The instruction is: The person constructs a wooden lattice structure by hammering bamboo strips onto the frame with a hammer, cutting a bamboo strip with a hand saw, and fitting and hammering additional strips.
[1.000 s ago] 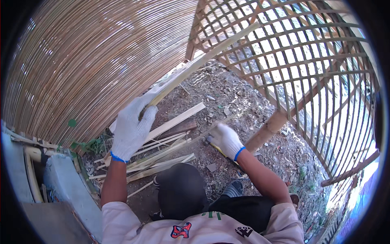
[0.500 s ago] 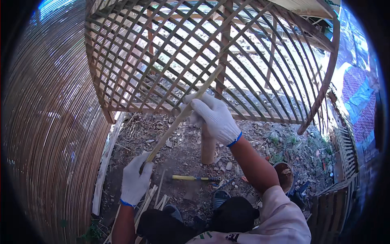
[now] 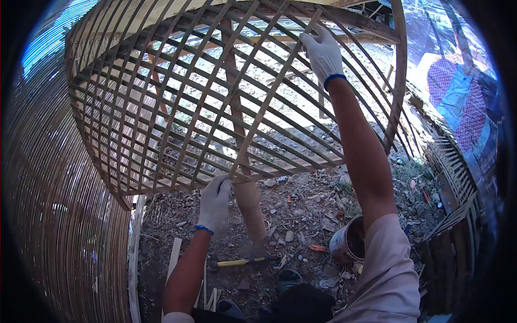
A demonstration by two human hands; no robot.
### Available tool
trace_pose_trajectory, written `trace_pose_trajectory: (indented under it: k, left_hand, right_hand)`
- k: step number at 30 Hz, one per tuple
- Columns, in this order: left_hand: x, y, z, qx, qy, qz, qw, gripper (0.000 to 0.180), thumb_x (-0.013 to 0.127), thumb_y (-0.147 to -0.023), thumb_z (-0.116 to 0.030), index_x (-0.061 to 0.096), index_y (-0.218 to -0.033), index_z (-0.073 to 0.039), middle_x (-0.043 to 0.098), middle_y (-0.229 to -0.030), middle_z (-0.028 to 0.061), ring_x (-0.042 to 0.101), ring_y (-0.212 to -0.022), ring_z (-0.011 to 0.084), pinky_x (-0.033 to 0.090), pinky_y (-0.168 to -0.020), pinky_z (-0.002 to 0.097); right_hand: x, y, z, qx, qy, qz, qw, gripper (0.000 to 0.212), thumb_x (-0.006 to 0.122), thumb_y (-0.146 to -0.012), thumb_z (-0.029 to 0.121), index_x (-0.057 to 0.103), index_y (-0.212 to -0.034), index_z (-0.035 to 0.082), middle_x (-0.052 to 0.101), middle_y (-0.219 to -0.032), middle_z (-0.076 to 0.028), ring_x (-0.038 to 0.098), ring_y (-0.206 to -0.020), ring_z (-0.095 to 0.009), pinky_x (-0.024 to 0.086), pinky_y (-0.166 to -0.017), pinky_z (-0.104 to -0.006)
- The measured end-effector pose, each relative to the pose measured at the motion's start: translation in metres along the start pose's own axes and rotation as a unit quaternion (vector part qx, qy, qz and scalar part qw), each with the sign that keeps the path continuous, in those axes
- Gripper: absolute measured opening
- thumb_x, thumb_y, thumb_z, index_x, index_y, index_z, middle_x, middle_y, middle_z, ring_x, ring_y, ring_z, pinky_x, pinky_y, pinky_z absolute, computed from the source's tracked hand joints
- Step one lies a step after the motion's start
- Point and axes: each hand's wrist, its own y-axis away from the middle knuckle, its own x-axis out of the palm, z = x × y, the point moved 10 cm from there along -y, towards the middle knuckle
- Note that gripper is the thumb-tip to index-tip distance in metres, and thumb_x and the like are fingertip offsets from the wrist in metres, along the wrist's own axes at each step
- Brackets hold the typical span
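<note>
Both hands are up at the work, in white knit gloves with blue cuffs. Right hand (image 3: 323,53) is way out at the top, fingers closed around the upper end of a long, flat, tan wood or bamboo strip (image 3: 260,114). Left hand (image 3: 216,202) is down low, fingertips right at the strip's bottom end; can't tell if they're actually pinching it or just pressing.

Strip itself runs on a slant across the front of a big brown crisscross slat lattice (image 3: 215,63), bottom end by the lattice's lower rail. Lined up pretty close with the other diagonal slats, tbh.

Just below the left hand's side of things there's a thick tan cylindrical post (image 3: 250,212), then a yellow-handled tool (image 3: 234,263) lying on the littered brown dirt ground (image 3: 301,215). Round metal-looking bucket (image 3: 342,245) sits under the right arm, and a tall wall of thin brown slats (image 3: 64,215) fills the left.
</note>
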Motion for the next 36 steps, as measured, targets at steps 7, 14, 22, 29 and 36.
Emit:
trace_pose_trajectory:
  k: [7, 14, 22, 29, 36]
  left_hand:
    - [0.007, -0.012, 0.013, 0.015, -0.017, -0.065, 0.998, 0.026, 0.059, -0.108, -0.017, 0.068, -0.122, 0.002, 0.070, -0.094, 0.0087, 0.060, -0.083, 0.0138, 0.051, -0.079, 0.0335]
    - [0.002, -0.029, 0.021, -0.012, 0.009, -0.068, 0.998, 0.029, 0.061, -0.108, -0.019, 0.072, -0.123, 0.003, 0.074, -0.098, 0.0094, 0.066, -0.090, 0.0131, 0.053, -0.083, 0.0321]
    - [0.007, -0.034, 0.029, -0.026, 0.052, -0.059, 0.997, 0.032, 0.063, -0.107, -0.023, 0.073, -0.123, 0.004, 0.074, -0.099, 0.0072, 0.065, -0.091, 0.0123, 0.052, -0.084, 0.0314]
    - [0.004, -0.031, 0.030, 0.012, 0.047, -0.083, 0.995, 0.031, 0.065, -0.106, -0.025, 0.073, -0.114, 0.004, 0.072, -0.094, 0.0073, 0.063, -0.087, 0.0132, 0.052, -0.082, 0.0323]
    - [-0.012, -0.013, 0.051, -0.020, 0.006, -0.090, 0.996, 0.035, 0.066, -0.105, -0.030, 0.073, -0.110, 0.004, 0.073, -0.092, 0.0111, 0.065, -0.084, 0.0163, 0.052, -0.081, 0.0352]
  right_hand:
    - [0.005, -0.015, 0.027, -0.063, 0.102, -0.026, 0.992, 0.072, 0.071, -0.092, 0.044, 0.058, -0.146, -0.003, 0.080, -0.106, -0.016, 0.077, -0.101, -0.028, 0.057, -0.096, -0.0396]
    - [0.000, -0.030, 0.036, -0.108, 0.226, -0.102, 0.963, 0.074, 0.072, -0.089, 0.053, 0.063, -0.141, 0.001, 0.078, -0.108, -0.021, 0.076, -0.104, -0.036, 0.057, -0.097, -0.0449]
    - [0.000, -0.026, 0.041, -0.098, 0.218, -0.136, 0.961, 0.059, 0.070, -0.091, 0.046, 0.065, -0.133, 0.004, 0.072, -0.113, -0.024, 0.073, -0.106, -0.039, 0.057, -0.095, -0.0490]
    - [0.007, -0.024, 0.044, -0.080, 0.242, -0.122, 0.959, 0.071, 0.070, -0.092, 0.049, 0.061, -0.147, 0.006, 0.071, -0.113, -0.025, 0.071, -0.107, -0.038, 0.056, -0.096, -0.0475]
    - [0.007, -0.025, 0.044, -0.073, 0.272, -0.125, 0.951, 0.072, 0.068, -0.093, 0.051, 0.061, -0.148, 0.006, 0.070, -0.115, -0.026, 0.070, -0.109, -0.038, 0.055, -0.097, -0.0470]
